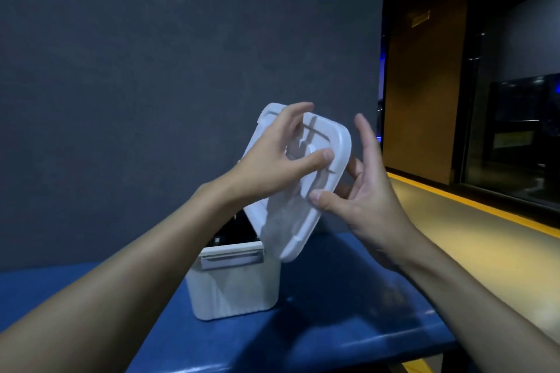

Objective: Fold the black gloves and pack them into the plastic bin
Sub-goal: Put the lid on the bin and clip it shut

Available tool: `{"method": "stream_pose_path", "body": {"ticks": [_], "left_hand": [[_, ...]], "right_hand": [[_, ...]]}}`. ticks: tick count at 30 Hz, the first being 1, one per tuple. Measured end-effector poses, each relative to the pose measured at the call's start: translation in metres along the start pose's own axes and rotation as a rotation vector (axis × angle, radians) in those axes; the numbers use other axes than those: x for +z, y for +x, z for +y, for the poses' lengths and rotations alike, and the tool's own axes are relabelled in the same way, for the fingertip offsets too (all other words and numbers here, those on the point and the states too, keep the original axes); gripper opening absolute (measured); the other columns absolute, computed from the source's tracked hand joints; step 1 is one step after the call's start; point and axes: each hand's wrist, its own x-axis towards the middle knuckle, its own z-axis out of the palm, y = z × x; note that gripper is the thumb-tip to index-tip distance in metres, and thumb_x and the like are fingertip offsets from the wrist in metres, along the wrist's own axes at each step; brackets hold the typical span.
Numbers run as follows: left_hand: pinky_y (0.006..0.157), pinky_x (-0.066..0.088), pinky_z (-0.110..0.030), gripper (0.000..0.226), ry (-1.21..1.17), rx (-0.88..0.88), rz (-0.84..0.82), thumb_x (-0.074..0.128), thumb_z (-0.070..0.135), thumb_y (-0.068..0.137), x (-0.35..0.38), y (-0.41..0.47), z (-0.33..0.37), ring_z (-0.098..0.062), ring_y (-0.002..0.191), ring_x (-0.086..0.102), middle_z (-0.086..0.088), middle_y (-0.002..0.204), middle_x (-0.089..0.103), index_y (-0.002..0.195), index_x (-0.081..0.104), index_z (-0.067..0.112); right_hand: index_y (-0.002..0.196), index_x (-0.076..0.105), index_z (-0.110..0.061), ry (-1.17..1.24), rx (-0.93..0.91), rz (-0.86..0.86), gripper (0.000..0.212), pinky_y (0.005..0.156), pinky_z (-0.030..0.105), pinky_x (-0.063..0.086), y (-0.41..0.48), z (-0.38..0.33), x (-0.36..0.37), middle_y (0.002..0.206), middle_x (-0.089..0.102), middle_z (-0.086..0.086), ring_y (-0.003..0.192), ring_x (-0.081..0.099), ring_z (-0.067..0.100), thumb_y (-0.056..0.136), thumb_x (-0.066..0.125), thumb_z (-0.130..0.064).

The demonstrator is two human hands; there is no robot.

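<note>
A white plastic bin (233,288) stands on the blue table, with dark material, likely the black gloves (233,230), showing in its open top. Above it the white lid (288,221) hangs tilted, its lower edge near the bin's rim. My left hand (272,160) grips the lid from the near side, thumb pressed on its face and fingers spread over the top. My right hand (363,188) pinches the lid's right edge between thumb and the fingers behind it.
The blue table (348,312) ends at a front edge near the bottom right. A dark grey wall (151,85) rises just behind the bin. To the right runs a floor with a yellow stripe (485,212) along dark glass panels.
</note>
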Motion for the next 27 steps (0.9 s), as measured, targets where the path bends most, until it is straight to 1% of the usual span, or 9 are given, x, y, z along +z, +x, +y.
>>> {"method": "stream_pose_path", "body": {"ticks": [2,4,8,10,13,16,18,22,27], "left_hand": [[0.11,0.031,-0.019,0.075,0.035,-0.031,-0.042,0.078,0.032,0.084,-0.009,-0.004,-0.004,0.003,0.141,0.032,0.016,0.143,0.043,0.146,0.036,0.032],[0.107,0.031,-0.014,0.079,0.069,-0.066,-0.076,0.08,0.03,0.082,-0.018,-0.008,-0.01,0.006,0.14,0.032,0.018,0.139,0.041,0.147,0.035,0.031],[0.109,0.038,-0.024,0.076,0.209,-0.135,-0.13,0.075,0.051,0.075,-0.038,-0.02,-0.031,0.005,0.136,0.038,0.019,0.142,0.046,0.141,0.04,0.035],[0.107,0.041,-0.024,0.07,0.299,-0.169,-0.144,0.07,0.055,0.077,-0.049,-0.033,-0.042,0.004,0.131,0.042,0.021,0.139,0.048,0.139,0.043,0.037],[0.1,0.037,-0.007,0.054,0.361,-0.22,-0.172,0.07,0.049,0.087,-0.064,-0.057,-0.057,0.01,0.122,0.046,0.021,0.133,0.053,0.136,0.051,0.036],[0.089,0.03,0.005,0.046,0.381,-0.285,-0.233,0.07,0.044,0.087,-0.073,-0.081,-0.07,0.026,0.116,0.038,0.035,0.128,0.048,0.131,0.057,0.039],[0.096,0.028,0.001,0.051,0.372,-0.336,-0.255,0.071,0.051,0.084,-0.077,-0.094,-0.079,0.029,0.123,0.029,0.039,0.133,0.04,0.132,0.054,0.047],[0.115,0.031,-0.028,0.059,0.421,-0.376,-0.316,0.069,0.068,0.075,-0.08,-0.11,-0.091,0.011,0.142,0.023,0.03,0.152,0.029,0.129,0.047,0.063],[0.119,0.027,-0.04,0.05,0.406,-0.352,-0.288,0.06,0.073,0.074,-0.076,-0.117,-0.102,0.004,0.145,0.023,0.024,0.155,0.031,0.123,0.051,0.068]], "right_hand": [[0.146,0.024,-0.043,-0.02,0.006,-0.007,0.097,0.09,0.037,0.055,0.002,0.009,0.012,0.134,0.056,-0.02,0.122,0.058,0.009,0.081,0.065,0.016],[0.143,0.029,-0.037,-0.016,0.016,0.018,0.091,0.084,0.03,0.056,0.004,0.02,0.023,0.124,0.061,-0.023,0.115,0.061,0.005,0.08,0.066,0.017],[0.14,0.03,-0.034,0.009,0.051,0.067,0.088,0.078,0.025,0.056,0.01,0.042,0.039,0.115,0.066,-0.023,0.105,0.066,0.005,0.079,0.067,0.017],[0.14,0.029,-0.033,0.028,0.072,0.081,0.087,0.078,0.024,0.056,0.012,0.052,0.047,0.113,0.066,-0.024,0.104,0.067,0.004,0.079,0.067,0.017],[0.143,0.026,-0.031,0.055,0.103,0.105,0.088,0.08,0.024,0.056,0.012,0.066,0.058,0.119,0.061,-0.023,0.106,0.066,0.003,0.08,0.07,0.013],[0.145,0.023,-0.025,0.05,0.146,0.117,0.089,0.076,0.016,0.053,0.013,0.077,0.066,0.123,0.056,-0.022,0.104,0.064,-0.005,0.079,0.071,0.01],[0.144,0.023,-0.022,0.035,0.193,0.105,0.087,0.075,0.011,0.05,0.013,0.081,0.071,0.124,0.054,-0.02,0.1,0.061,-0.013,0.078,0.074,0.006],[0.141,0.025,-0.018,-0.075,0.271,0.129,0.085,0.064,-0.006,0.037,0.008,0.088,0.073,0.108,0.046,-0.025,0.077,0.045,-0.036,0.077,0.079,-0.004],[0.128,0.031,-0.022,-0.104,0.333,0.144,0.076,0.064,-0.002,0.04,-0.001,0.108,0.066,0.113,0.05,-0.02,0.079,0.048,-0.032,0.073,0.083,-0.012]]}}
